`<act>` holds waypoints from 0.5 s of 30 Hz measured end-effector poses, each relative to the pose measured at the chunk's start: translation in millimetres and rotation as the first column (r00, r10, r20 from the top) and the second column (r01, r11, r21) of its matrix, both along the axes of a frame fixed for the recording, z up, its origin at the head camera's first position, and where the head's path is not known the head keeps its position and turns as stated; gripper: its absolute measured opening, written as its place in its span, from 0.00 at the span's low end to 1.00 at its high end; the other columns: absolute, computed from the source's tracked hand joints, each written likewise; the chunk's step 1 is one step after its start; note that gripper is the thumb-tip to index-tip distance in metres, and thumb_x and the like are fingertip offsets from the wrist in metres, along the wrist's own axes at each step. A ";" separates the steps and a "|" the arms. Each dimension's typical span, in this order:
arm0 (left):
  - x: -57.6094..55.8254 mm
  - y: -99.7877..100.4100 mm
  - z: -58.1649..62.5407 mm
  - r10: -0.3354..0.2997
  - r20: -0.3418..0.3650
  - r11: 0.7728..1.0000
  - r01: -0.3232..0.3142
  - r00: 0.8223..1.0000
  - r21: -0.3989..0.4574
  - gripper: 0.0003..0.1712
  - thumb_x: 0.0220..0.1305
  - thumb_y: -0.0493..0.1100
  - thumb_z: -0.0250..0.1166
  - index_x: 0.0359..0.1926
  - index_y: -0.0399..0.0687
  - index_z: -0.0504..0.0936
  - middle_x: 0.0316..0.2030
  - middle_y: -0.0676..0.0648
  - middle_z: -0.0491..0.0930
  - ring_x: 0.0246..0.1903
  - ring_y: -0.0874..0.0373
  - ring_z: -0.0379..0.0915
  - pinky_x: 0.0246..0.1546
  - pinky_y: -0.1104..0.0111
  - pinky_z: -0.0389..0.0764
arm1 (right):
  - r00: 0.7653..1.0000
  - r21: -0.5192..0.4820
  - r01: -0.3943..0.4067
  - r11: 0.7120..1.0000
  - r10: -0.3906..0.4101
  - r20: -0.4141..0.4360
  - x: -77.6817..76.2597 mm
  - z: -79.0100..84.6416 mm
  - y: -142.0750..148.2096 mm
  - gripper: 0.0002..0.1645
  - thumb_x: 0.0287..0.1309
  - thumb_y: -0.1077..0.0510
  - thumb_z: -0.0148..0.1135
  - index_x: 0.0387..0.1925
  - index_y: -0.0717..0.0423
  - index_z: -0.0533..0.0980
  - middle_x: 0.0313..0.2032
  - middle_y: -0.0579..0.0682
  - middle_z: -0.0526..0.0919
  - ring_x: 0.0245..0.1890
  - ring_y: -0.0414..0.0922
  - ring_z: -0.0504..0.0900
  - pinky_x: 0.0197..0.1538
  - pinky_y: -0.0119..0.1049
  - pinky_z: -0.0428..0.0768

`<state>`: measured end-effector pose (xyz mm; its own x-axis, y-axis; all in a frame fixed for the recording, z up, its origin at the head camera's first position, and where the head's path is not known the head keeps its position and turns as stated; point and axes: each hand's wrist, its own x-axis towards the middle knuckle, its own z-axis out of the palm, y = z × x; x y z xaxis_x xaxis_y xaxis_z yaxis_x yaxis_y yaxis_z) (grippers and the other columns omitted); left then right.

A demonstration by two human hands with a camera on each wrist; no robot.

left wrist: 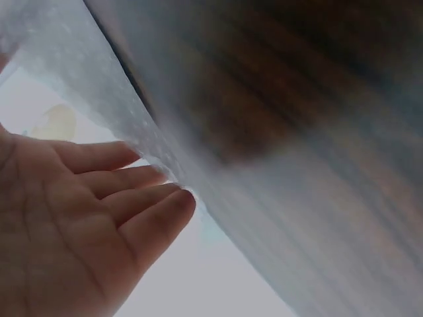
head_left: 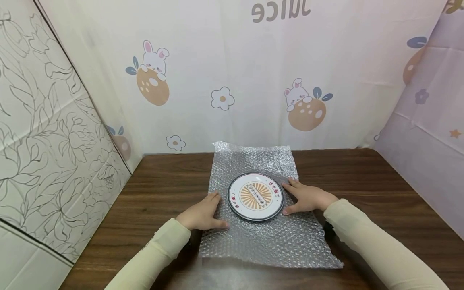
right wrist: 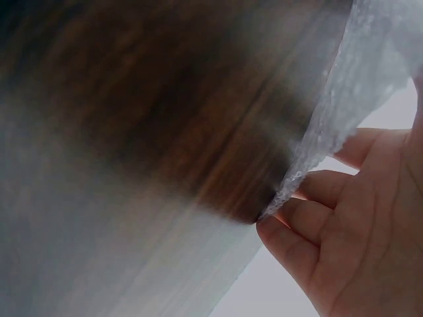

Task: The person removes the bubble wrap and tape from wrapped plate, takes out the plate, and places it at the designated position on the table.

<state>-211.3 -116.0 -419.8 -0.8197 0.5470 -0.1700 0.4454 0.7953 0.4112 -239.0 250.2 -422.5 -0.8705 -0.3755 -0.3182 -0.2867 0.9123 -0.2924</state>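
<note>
A round white plate point(head_left: 256, 196) with a dark rim, an orange sunburst and red characters lies face up on a sheet of bubble wrap point(head_left: 253, 241). On the plate's left, my left hand point(head_left: 203, 213) rests at the sheet's edge, thumb spread from the fingers. My right hand point(head_left: 306, 197) lies across the sheet's right edge, its fingertips close to the plate's rim. In the left wrist view, nearly straight fingers point(left wrist: 155, 224) touch the bubble wrap's edge. Slightly bent fingers point(right wrist: 291, 247) meet the wrap in the right wrist view.
The dark wood-grain table point(head_left: 163, 177) extends on both sides of the sheet. Behind it hangs a pale curtain point(head_left: 253, 117) with rabbit and flower prints. A white panel with line-drawn flowers point(head_left: 72, 133) stands along the left side.
</note>
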 end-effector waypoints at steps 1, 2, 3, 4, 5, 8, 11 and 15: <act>-1.5 -0.3 0.4 0.007 0.001 1.000 -0.007 1.000 0.010 0.60 0.57 0.65 0.68 0.74 0.30 0.51 0.76 0.33 0.45 0.76 0.41 0.41 0.74 0.51 0.54 | 1.000 0.000 -0.001 1.000 0.001 0.000 -0.1 0.3 0.0 0.69 0.44 0.23 0.65 0.76 0.57 0.51 0.75 0.69 0.43 0.73 0.70 0.50 0.64 0.67 0.65; -3.2 -0.4 0.7 0.012 0.003 1.000 -0.012 1.000 0.019 0.60 0.58 0.65 0.67 0.74 0.30 0.50 0.76 0.34 0.44 0.77 0.41 0.40 0.75 0.51 0.53 | 1.000 -0.003 -0.001 1.000 0.001 0.001 -0.1 0.7 0.0 0.69 0.44 0.23 0.65 0.76 0.57 0.51 0.75 0.69 0.43 0.73 0.70 0.50 0.64 0.67 0.65; -5.1 -0.5 0.7 0.016 0.004 1.000 -0.017 1.000 0.027 0.59 0.59 0.64 0.66 0.75 0.31 0.49 0.76 0.34 0.44 0.77 0.42 0.39 0.75 0.52 0.52 | 1.000 -0.005 0.000 1.000 0.000 0.002 -0.1 1.1 0.0 0.69 0.44 0.23 0.65 0.76 0.57 0.51 0.75 0.69 0.43 0.73 0.70 0.50 0.64 0.67 0.65; -6.9 -0.4 0.9 0.020 0.006 0.999 -0.020 1.000 0.035 0.59 0.60 0.64 0.66 0.75 0.31 0.49 0.77 0.34 0.43 0.77 0.42 0.39 0.75 0.52 0.52 | 1.000 -0.004 -0.001 1.000 0.001 0.001 -0.1 1.3 -0.1 0.69 0.44 0.23 0.65 0.76 0.57 0.51 0.75 0.69 0.43 0.73 0.70 0.50 0.64 0.67 0.65; -8.5 -0.1 1.2 0.022 0.004 0.999 -0.022 1.000 0.044 0.58 0.60 0.64 0.65 0.75 0.31 0.49 0.77 0.34 0.43 0.77 0.42 0.38 0.75 0.52 0.51 | 1.000 -0.005 -0.001 1.000 0.001 0.001 0.0 1.7 -0.2 0.69 0.44 0.23 0.65 0.76 0.57 0.51 0.75 0.69 0.43 0.73 0.70 0.50 0.64 0.67 0.65; -13.8 1.2 1.3 0.031 0.015 0.998 -0.031 0.999 0.062 0.59 0.60 0.62 0.66 0.75 0.32 0.47 0.77 0.35 0.42 0.77 0.43 0.37 0.76 0.52 0.50 | 1.000 -0.002 -0.002 1.000 0.002 -0.003 0.5 1.9 -0.4 0.69 0.44 0.23 0.65 0.76 0.57 0.51 0.75 0.69 0.43 0.73 0.70 0.51 0.64 0.67 0.65; -19.4 3.0 0.4 0.036 0.030 0.996 -0.039 0.999 0.082 0.61 0.58 0.61 0.69 0.76 0.33 0.46 0.77 0.35 0.41 0.77 0.42 0.37 0.75 0.51 0.50 | 1.000 0.001 -0.001 1.000 0.001 -0.006 1.0 1.5 -0.6 0.69 0.44 0.23 0.65 0.76 0.57 0.52 0.75 0.69 0.43 0.73 0.70 0.51 0.63 0.67 0.66; -26.6 6.0 -2.2 0.035 0.042 0.997 -0.038 0.998 0.072 0.63 0.55 0.61 0.71 0.76 0.33 0.46 0.77 0.35 0.40 0.77 0.41 0.37 0.75 0.51 0.50 | 1.000 -0.003 0.002 1.000 -0.002 -0.004 1.4 1.3 -0.5 0.69 0.44 0.23 0.65 0.76 0.57 0.52 0.75 0.69 0.43 0.72 0.70 0.52 0.63 0.67 0.66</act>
